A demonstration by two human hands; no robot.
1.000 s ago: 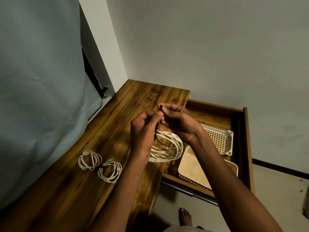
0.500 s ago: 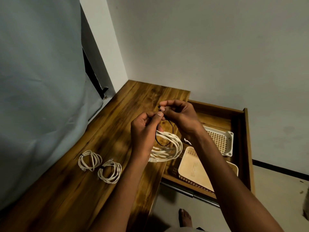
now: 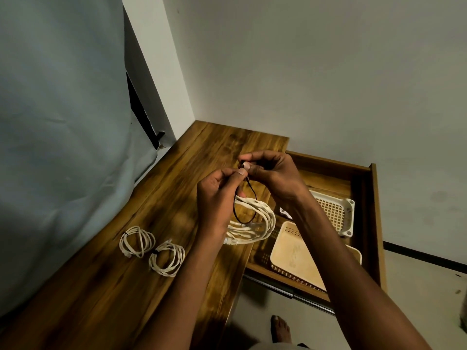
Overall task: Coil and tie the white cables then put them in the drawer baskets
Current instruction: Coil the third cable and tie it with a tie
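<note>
The black tie (image 3: 246, 203) is pinched at its ends by the left hand (image 3: 219, 198) and right hand (image 3: 273, 176), looped through the coiled white cable (image 3: 255, 223) hanging over the surface's (image 3: 177, 178) drawer-side edge. Since a second ago the loop has been drawn slightly smaller, so tying is judged under way. Two tied coils (image 3: 137, 241) (image 3: 166, 257) lie near the surface's curtain-side edge; the drawer baskets (image 3: 293, 256) (image 3: 336, 210) await.

2 bare forearms (image 3: 353, 274), no sleeves; 1 bare foot (image 3: 280, 329).
</note>
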